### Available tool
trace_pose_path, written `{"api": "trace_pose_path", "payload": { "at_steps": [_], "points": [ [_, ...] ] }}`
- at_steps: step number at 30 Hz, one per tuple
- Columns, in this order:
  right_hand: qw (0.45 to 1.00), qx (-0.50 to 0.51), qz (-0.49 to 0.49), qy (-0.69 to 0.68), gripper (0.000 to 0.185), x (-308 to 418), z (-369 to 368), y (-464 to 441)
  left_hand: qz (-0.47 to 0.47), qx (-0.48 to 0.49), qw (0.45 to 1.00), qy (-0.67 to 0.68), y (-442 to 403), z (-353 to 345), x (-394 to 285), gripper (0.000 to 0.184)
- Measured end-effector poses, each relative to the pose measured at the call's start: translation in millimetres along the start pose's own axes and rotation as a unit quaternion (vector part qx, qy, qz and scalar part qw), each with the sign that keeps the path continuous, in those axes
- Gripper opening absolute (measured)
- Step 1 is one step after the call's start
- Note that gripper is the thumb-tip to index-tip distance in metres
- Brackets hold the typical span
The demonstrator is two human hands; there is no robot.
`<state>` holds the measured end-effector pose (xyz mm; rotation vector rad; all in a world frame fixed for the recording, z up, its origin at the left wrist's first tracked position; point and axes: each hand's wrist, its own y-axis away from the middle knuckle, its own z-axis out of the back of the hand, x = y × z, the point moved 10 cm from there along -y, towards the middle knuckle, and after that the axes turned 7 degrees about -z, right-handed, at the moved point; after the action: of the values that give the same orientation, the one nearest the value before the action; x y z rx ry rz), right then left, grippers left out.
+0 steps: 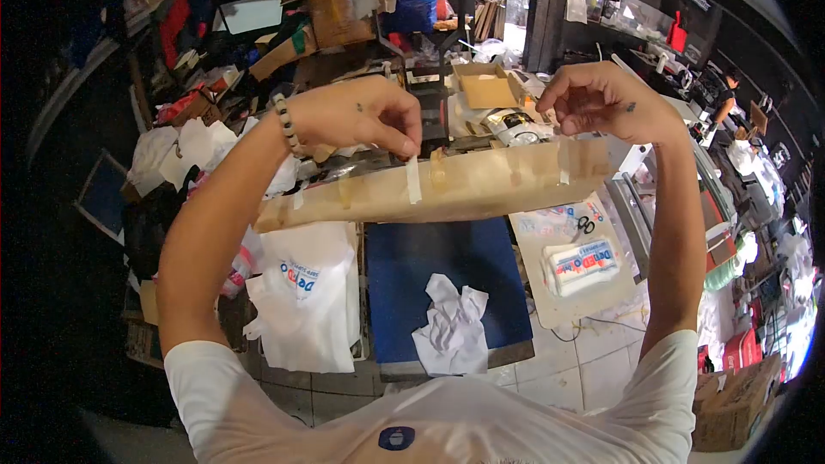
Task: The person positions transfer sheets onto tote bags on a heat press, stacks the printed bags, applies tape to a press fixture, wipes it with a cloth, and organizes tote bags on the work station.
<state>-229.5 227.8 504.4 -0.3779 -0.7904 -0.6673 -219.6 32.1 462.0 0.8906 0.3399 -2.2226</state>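
A flat, dark blue, square-cornered panel (395, 292) lies at six o'clock, and a crumpled white paper sheet (451, 331) rests on it, overlapping its near edge. Toward half past seven hangs smooth white cloth (301, 318) with blue and red lettering (upside down from here). Between three and four, a white oblong packet (584, 265), similarly lettered, sits on a cream, round-cornered board (563, 302). A shallow, open brown cardboard box (487, 90) stands at one o'clock, a shiny blue plastic bag (416, 9) at twelve, and a red plastic dustpan (677, 34) at two.
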Motion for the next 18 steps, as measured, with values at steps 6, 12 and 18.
{"api": "trace_pose_path", "payload": {
  "at_steps": [6,12,18],
  "points": [
    [0.997,0.019,0.074,-0.001,0.033,2.0,7.0,-17.2,-0.008,-0.048,0.998,0.029,4.3,18.2,-15.1,0.011],
    [0.997,0.068,0.016,0.026,0.034,-17.9,-2.3,-38.9,0.003,-0.062,0.998,0.029,3.7,22.4,-7.7,0.019],
    [0.995,0.099,0.015,0.020,0.034,-33.7,-5.5,-56.1,0.035,-0.073,0.994,0.076,0.5,27.6,6.6,0.018]
  ]
}}
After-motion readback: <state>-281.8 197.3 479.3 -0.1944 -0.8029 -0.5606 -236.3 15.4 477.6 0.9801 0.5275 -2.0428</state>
